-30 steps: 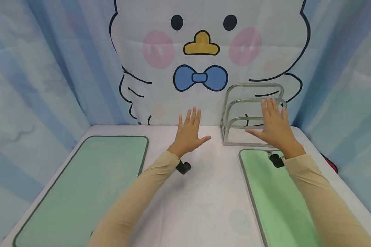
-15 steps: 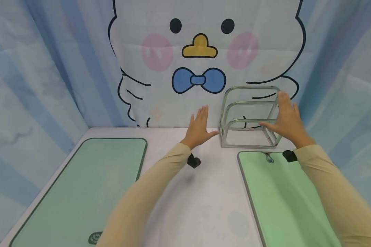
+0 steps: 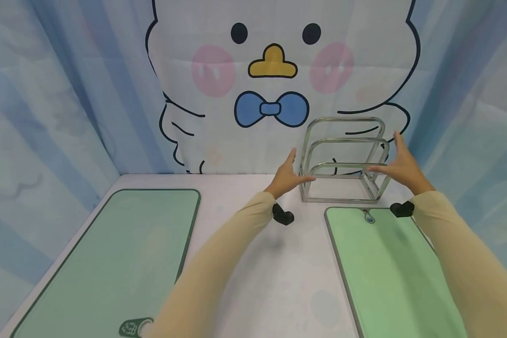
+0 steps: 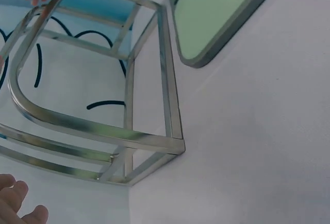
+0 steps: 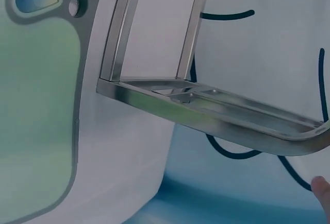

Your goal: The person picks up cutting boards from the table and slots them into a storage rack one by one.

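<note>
- Silver metal is bracketed by two bare hands: a shiny, three-hooped tubular rack (image 3: 342, 165) is stood upright at the back right of a white tabletop (image 3: 304, 267).
- A two-handed reach is, by all appearances, the step in hand; no firm hold is seen to be taken.
- At the rack's left side, the left grip (image 3: 285, 179) is held wide, thumb parted from extended fingers, with nothing grasped.
- At its right side, the right grip (image 3: 404, 168) is likewise spread and unfilled; in the head view both thumbs are seen overlapping the metal, but whether it is touched cannot be told.
- Next, it is judged, both grips need to be brought inward and closed on the side tubes, evenly, so that the light-looking frame is not tipped.
- Round-cornered hoops are ranged one behind another, the rearmost seen highest, and are joined below by a flat base of straight bars; green reflections are caught on the polished rails.
- Just in front, a light-green, grey-edged rectangular board (image 3: 363, 267) is laid flat, its teardrop-shaped detail turned toward the rack.
- Far left, a larger grey-green, dark-rimmed board (image 3: 118, 249) is laid out, well apart from the metal.
</note>
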{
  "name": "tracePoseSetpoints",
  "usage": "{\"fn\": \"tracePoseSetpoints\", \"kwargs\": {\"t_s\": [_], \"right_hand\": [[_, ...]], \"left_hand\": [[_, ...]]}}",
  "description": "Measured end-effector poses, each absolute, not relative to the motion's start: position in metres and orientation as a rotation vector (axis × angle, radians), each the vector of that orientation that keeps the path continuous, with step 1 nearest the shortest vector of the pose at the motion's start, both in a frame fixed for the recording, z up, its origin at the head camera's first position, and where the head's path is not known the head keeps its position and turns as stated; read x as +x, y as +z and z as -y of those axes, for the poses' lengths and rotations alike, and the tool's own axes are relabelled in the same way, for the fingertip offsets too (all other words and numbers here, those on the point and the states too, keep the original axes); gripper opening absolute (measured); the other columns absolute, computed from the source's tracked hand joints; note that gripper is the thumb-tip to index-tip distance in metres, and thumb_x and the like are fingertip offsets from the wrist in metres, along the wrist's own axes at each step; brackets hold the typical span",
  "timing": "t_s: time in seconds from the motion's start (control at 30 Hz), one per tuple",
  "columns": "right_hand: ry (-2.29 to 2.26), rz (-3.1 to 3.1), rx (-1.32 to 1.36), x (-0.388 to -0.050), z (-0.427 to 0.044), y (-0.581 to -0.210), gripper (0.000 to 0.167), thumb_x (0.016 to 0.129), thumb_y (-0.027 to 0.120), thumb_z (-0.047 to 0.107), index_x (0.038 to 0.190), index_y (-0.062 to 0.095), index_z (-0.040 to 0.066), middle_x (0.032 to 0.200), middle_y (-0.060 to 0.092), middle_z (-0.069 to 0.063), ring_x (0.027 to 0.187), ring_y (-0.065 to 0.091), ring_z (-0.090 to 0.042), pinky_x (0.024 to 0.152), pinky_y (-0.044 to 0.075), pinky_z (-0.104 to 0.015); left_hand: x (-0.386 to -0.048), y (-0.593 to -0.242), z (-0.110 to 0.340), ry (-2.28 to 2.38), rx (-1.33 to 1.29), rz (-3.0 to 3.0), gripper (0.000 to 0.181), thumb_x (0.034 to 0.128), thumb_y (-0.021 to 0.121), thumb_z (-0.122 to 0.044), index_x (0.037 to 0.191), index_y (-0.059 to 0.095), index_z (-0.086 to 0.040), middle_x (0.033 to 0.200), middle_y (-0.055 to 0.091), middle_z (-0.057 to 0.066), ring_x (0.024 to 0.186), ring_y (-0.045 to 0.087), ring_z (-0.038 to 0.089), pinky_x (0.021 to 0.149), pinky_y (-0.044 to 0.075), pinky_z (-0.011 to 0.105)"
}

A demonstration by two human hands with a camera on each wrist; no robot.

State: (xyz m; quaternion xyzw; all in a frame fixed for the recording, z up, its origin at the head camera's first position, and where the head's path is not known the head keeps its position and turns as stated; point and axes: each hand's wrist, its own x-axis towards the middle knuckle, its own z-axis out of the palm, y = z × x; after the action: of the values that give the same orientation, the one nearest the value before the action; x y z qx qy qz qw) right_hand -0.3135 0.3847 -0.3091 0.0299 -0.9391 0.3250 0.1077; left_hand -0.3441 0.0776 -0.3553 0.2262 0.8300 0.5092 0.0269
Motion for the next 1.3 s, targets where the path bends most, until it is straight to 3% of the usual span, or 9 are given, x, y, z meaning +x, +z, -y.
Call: {"fn": "tracePoseSetpoints", "kwargs": {"t_s": [0.3, 0.53, 0.77, 0.93, 1.03, 1.1, 1.17, 1.23, 1.3], "right_hand": [[1.148, 2.922, 0.011, -0.323, -0.405, -0.316, 0.122, 0.08, 0.074, 0.038, 0.146, -0.024, 0.008, 0.154, -0.02, -0.018, 0.143, -0.006, -0.043, 0.109, 0.012, -0.067], [1.281, 2.977, 0.039, -0.325, -0.411, -0.311, 0.111, 0.085, 0.069, 0.034, 0.147, -0.019, 0.009, 0.154, -0.007, -0.025, 0.143, 0.003, -0.043, 0.112, 0.015, -0.062], [1.475, 2.94, 0.114, -0.327, -0.416, -0.311, 0.099, 0.09, 0.064, 0.013, 0.148, -0.016, 0.009, 0.155, -0.005, -0.023, 0.142, 0.006, -0.043, 0.113, 0.017, -0.058], [1.548, 2.942, 0.143, -0.329, -0.421, -0.311, 0.096, 0.09, 0.062, 0.009, 0.149, -0.014, 0.008, 0.155, 0.0, -0.023, 0.143, 0.005, -0.04, 0.114, 0.016, -0.055], [1.563, 2.965, 0.16, -0.33, -0.423, -0.311, 0.097, 0.091, 0.062, 0.01, 0.147, -0.017, 0.006, 0.155, -0.002, -0.025, 0.143, 0.005, -0.04, 0.115, 0.021, -0.047], [1.57, 2.974, 0.163, -0.331, -0.423, -0.311, 0.098, 0.09, 0.062, 0.011, 0.147, -0.018, 0.005, 0.154, -0.001, -0.026, 0.143, 0.006, -0.04, 0.112, 0.034, -0.031], [1.583, 2.976, 0.163, -0.331, -0.422, -0.311, 0.099, 0.09, 0.063, 0.01, 0.147, -0.018, 0.004, 0.154, -0.001, -0.026, 0.143, 0.007, -0.04, 0.099, 0.043, -0.014], [1.588, 2.98, 0.153, -0.33, -0.42, -0.311, 0.099, 0.089, 0.063, 0.01, 0.148, -0.016, 0.005, 0.155, 0.001, -0.025, 0.143, 0.009, -0.04, 0.085, 0.043, -0.004], [1.594, 2.986, 0.16, -0.33, -0.418, -0.311, 0.098, 0.09, 0.063, 0.01, 0.148, -0.016, 0.005, 0.155, 0.0, -0.026, 0.143, 0.009, -0.04, 0.095, 0.044, -0.013]], "left_hand": [[-0.351, -0.354, -0.1, 1.609, 0.695, -2.488, 0.104, 0.0786, 0.077, -0.027, 0.153, 0.005, -0.014, 0.158, 0.019, 0.008, 0.142, 0.028, 0.027, 0.113, 0.033, 0.042], [-0.358, -0.357, -0.11, 1.58, 0.697, -2.482, 0.102, 0.0802, 0.076, -0.027, 0.153, 0.005, -0.014, 0.156, 0.024, 0.011, 0.141, 0.031, 0.027, 0.112, 0.034, 0.042], [-0.369, -0.36, -0.108, 1.613, 0.696, -2.461, 0.085, 0.0841, 0.072, -0.02, 0.151, 0.02, -0.013, 0.149, 0.037, 0.012, 0.134, 0.041, 0.026, 0.105, 0.043, 0.038], [-0.377, -0.36, -0.101, 1.645, 0.684, -2.397, 0.077, 0.0846, 0.071, -0.02, 0.148, 0.029, -0.01, 0.144, 0.043, 0.014, 0.131, 0.044, 0.026, 0.104, 0.044, 0.037], [-0.379, -0.36, -0.096, 1.635, 0.687, -2.382, 0.077, 0.0844, 0.071, -0.02, 0.148, 0.029, -0.01, 0.144, 0.042, 0.014, 0.132, 0.043, 0.026, 0.105, 0.043, 0.038], [-0.38, -0.36, -0.092, 1.629, 0.692, -2.38, 0.077, 0.0842, 0.071, -0.02, 0.147, 0.029, -0.009, 0.145, 0.042, 0.014, 0.133, 0.042, 0.025, 0.107, 0.041, 0.038], [-0.381, -0.36, -0.089, 1.623, 0.691, -2.39, 0.078, 0.0831, 0.073, -0.02, 0.147, 0.03, -0.009, 0.144, 0.043, 0.013, 0.133, 0.043, 0.024, 0.107, 0.041, 0.036], [-0.381, -0.361, -0.085, 1.634, 0.686, -2.385, 0.078, 0.082, 0.074, -0.019, 0.147, 0.031, -0.007, 0.144, 0.044, 0.012, 0.133, 0.043, 0.024, 0.108, 0.04, 0.035], [-0.382, -0.362, -0.081, 1.663, 0.681, -2.367, 0.079, 0.0804, 0.075, -0.018, 0.146, 0.033, -0.006, 0.143, 0.045, 0.012, 0.132, 0.044, 0.023, 0.108, 0.04, 0.033]]}}
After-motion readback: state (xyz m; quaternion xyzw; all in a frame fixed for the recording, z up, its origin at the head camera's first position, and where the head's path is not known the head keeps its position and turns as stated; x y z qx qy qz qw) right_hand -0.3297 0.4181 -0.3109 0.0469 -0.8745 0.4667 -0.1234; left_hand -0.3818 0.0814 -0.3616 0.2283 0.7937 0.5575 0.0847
